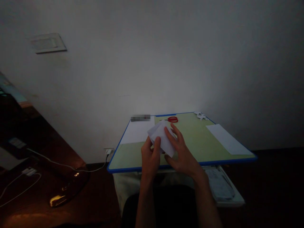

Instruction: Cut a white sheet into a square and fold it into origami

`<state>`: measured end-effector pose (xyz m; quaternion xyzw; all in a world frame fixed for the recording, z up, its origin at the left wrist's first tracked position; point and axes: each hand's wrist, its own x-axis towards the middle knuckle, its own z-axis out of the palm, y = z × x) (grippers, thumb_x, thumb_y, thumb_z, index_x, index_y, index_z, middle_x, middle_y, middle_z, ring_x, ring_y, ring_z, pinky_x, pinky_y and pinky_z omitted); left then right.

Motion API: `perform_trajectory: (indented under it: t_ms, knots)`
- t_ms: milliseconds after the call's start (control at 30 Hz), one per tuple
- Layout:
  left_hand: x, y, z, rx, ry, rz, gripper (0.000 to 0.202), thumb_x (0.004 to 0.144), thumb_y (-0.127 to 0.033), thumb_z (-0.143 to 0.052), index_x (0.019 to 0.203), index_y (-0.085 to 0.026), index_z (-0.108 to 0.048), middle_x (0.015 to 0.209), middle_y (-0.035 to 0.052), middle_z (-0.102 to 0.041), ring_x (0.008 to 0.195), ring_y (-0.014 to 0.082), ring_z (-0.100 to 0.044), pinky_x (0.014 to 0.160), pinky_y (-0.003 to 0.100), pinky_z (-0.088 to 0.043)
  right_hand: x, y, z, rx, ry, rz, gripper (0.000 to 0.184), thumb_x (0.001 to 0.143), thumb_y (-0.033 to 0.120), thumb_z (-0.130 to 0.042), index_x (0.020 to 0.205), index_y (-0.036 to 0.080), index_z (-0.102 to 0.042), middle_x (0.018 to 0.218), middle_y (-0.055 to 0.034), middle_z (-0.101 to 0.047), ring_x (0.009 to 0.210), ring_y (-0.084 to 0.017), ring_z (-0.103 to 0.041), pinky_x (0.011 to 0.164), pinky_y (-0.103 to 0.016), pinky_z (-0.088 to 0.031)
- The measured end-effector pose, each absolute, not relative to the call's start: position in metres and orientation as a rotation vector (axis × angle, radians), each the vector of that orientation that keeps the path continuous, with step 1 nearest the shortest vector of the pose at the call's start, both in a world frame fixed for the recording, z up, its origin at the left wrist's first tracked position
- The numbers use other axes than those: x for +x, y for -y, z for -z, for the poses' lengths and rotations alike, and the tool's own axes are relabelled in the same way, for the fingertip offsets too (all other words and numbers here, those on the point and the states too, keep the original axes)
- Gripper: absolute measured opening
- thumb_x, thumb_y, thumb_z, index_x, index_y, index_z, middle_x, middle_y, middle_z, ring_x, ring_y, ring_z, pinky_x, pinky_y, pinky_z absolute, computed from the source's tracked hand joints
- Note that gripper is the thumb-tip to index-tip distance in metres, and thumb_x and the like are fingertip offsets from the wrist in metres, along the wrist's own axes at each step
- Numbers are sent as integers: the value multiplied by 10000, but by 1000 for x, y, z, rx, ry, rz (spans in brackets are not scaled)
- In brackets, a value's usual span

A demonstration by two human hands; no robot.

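Observation:
A folded sheet of white paper (166, 142) is held up over the near part of the table, tilted, with layered edges at its upper left. My left hand (152, 155) grips its lower left side, thumb on the front face. On the right side, my right hand (179, 148) has its fingers bent against the paper's face, with the thumb below. Just beyond the paper lies a pair of scissors (173, 119) with red handles; its blade tips are partly hard to see.
The green tabletop (197, 139) has a blue rim. White sheets (136, 131) lie at its left, another sheet (228, 139) at its right, and paper scraps (201, 116) at the back right. An open drawer (220, 183) juts out below. White cables (71, 166) hang at left.

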<state>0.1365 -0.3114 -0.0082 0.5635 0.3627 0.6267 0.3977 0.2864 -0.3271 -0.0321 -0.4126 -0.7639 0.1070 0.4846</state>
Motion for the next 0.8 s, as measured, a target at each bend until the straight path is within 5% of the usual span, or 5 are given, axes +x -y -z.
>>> perform_trajectory:
  t_ms: [133,300,533,800]
  knots:
    - [134,308,13,1408,-949,-1645,387,950,-503,-656,1056,-144,-753,911,81,-777,799,208,-681,673,261,-544,291,338,23,-938,1810,-338,986,874,358,-788,1680,376,-220,1746,-81,-228,1601,-361,-261,1289,-614,-283]
    - [134,312,12,1431,-876,-1613,351,946,-458,-665,1053,-135,-752,904,75,-772,840,220,-686,717,268,-538,286,333,19,-942,1518,-287,764,957,418,-714,1628,385,-351,1551,-101,-496,1382,-316,-534,1102,-535,-529]
    - [141,314,11,1537,-832,-1583,310,1015,-406,-575,1144,-167,-724,1002,67,-766,910,212,-684,816,277,-544,280,323,22,-937,1506,-175,745,1000,381,-660,1653,381,-301,1536,-105,-513,1420,-313,-507,1179,-554,-449]
    - [147,314,14,1534,-920,-1619,438,1058,-561,-478,1069,-173,-681,964,67,-725,875,195,-659,806,280,-535,277,317,25,-941,1510,-131,750,1015,403,-638,1665,385,-265,1509,-113,-515,1378,-306,-532,1168,-558,-456]
